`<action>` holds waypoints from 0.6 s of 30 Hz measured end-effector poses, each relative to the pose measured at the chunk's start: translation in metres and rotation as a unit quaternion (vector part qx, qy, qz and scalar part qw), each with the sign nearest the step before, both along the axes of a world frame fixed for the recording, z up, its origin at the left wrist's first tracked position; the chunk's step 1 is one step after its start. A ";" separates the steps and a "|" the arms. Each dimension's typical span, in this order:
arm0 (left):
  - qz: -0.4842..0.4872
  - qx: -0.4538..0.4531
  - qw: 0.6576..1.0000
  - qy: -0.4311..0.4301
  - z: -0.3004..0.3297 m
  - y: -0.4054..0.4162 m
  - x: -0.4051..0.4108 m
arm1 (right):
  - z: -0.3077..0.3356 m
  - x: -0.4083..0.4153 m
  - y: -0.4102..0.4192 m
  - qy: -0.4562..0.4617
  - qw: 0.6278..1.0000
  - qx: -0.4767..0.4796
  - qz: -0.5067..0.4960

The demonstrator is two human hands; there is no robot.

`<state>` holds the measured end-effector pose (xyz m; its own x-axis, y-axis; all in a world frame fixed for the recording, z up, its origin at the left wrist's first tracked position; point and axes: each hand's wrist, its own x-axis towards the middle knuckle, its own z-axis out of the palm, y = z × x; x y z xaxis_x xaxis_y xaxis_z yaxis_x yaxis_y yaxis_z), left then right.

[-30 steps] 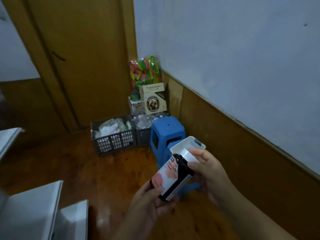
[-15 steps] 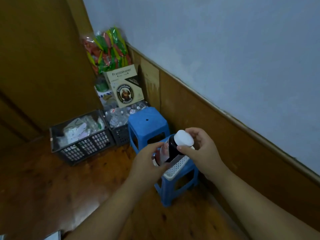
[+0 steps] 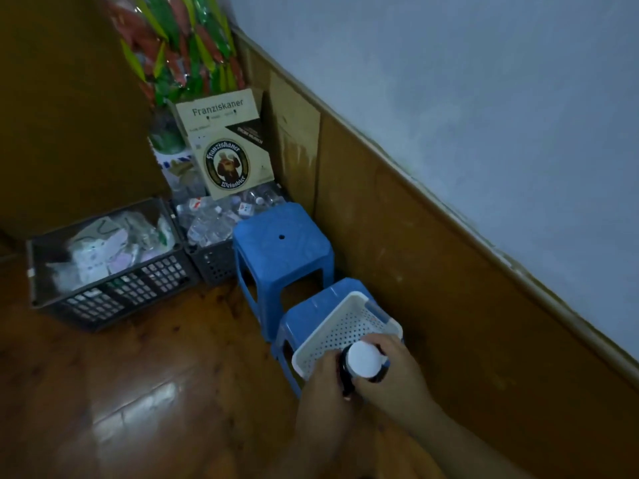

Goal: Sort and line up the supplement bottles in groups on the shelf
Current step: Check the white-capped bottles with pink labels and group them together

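Both hands grip dark supplement bottle [image 3: 359, 369]: left hand [image 3: 325, 388] wraps body, right hand [image 3: 394, 375] closes around shoulder. Bottle upright, long axis vertical, white cap toward camera. Just beyond fingers: white basket [image 3: 345, 323] on blue stool [image 3: 304, 316]. Step seems fetching; next needs carrying to shelf, not visible.

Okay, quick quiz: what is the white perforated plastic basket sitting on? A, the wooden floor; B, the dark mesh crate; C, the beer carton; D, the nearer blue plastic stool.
D: the white perforated plastic basket rests on top of the nearer blue plastic stool, whose seat shows under it.
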<state>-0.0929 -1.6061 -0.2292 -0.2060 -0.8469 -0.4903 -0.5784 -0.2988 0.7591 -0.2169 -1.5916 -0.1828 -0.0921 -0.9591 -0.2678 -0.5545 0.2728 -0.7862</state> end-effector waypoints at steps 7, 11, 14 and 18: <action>0.101 0.028 0.994 -0.026 -0.062 -0.010 -0.003 | -0.083 0.004 -0.038 0.042 0.994 0.058 0.084; 0.205 -0.033 0.970 -0.123 -0.097 -0.017 -0.005 | -0.114 0.012 -0.062 0.070 0.987 0.028 0.140; 0.283 -0.042 0.949 -0.132 -0.105 -0.022 -0.008 | -0.129 0.020 -0.075 0.068 0.983 0.017 0.172; 0.308 -0.044 0.948 -0.067 -0.116 -0.029 -0.010 | -0.147 0.017 -0.088 0.068 0.974 0.045 0.210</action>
